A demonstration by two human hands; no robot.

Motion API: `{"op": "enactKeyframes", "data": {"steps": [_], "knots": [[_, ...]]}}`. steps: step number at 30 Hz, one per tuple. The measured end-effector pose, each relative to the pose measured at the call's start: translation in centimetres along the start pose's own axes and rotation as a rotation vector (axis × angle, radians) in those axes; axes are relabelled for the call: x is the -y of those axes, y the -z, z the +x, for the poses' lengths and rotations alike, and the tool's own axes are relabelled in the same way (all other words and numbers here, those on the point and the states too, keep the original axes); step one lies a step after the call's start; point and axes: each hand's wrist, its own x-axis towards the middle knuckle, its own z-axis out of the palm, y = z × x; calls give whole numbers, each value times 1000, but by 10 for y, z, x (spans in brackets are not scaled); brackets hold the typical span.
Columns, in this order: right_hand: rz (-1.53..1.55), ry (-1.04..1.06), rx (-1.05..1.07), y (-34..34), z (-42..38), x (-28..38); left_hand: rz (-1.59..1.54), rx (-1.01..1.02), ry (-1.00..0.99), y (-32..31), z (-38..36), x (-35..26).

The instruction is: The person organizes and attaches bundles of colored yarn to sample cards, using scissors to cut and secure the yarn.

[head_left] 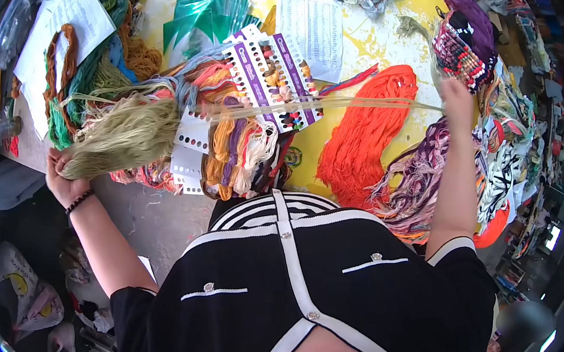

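Observation:
My left hand (65, 174), with a dark bead bracelet at the wrist, is closed around the end of a thick olive-beige thread hank (128, 138). A thin bundle of pale olive strands (350, 101) runs nearly straight from the hank across to my right hand (457, 104). The fingers of my right hand are closed on the far end of those strands, at the table's right side. Beneath the strands lie punched "Cross Stitch" thread cards (250, 75) with many coloured thread bundles, and a bright orange-red skein (373, 120).
Green glossy packets (202, 25) and a printed sheet (313, 33) lie on the worn yellow table (411, 29). Multicoloured threads (427, 166) pile up along the right edge. Brown and green hanks (62, 76) rest at the left, and plastic bags (27, 288) stand below.

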Motion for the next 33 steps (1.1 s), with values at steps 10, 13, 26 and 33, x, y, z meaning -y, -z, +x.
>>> {"op": "enactKeyframes", "data": {"steps": [10, 13, 26, 33], "knots": [[154, 373, 699, -235, -72, 153, 744, -63, 635, -70, 20, 275], [76, 420, 667, -310, -67, 160, 789, -128, 616, -45, 40, 319], [145, 153, 872, -334, -59, 151, 1035, 10, 368, -44, 36, 329], [-151, 552, 585, -333, -73, 160, 1164, 202, 138, -23, 47, 341]]}}
